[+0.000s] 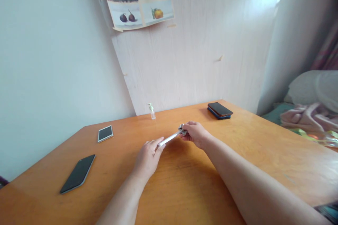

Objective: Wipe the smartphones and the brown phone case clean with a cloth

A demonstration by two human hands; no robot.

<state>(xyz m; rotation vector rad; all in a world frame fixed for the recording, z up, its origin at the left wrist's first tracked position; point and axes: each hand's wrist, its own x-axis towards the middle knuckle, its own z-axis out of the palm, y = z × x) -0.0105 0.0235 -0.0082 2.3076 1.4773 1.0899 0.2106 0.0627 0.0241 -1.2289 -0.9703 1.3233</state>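
Observation:
Above the middle of the wooden table, my left hand (148, 157) grips the near left end of a thin, silvery-white phone (169, 139), which is seen almost edge-on. My right hand (194, 134) is closed around a small, crumpled greyish cloth (182, 129). That cloth is pressed against the far right end of the phone and covers it. The phone's flat faces cannot be made out from this angle.
On the left of the wooden table (190, 197) lie a dark phone (78, 173) and a white-framed phone (105, 133). A small clear pump bottle (152, 112) stands near the back edge. Stacked dark phones (220, 110) lie at the back right. Bedding (314, 116) is beyond the right edge.

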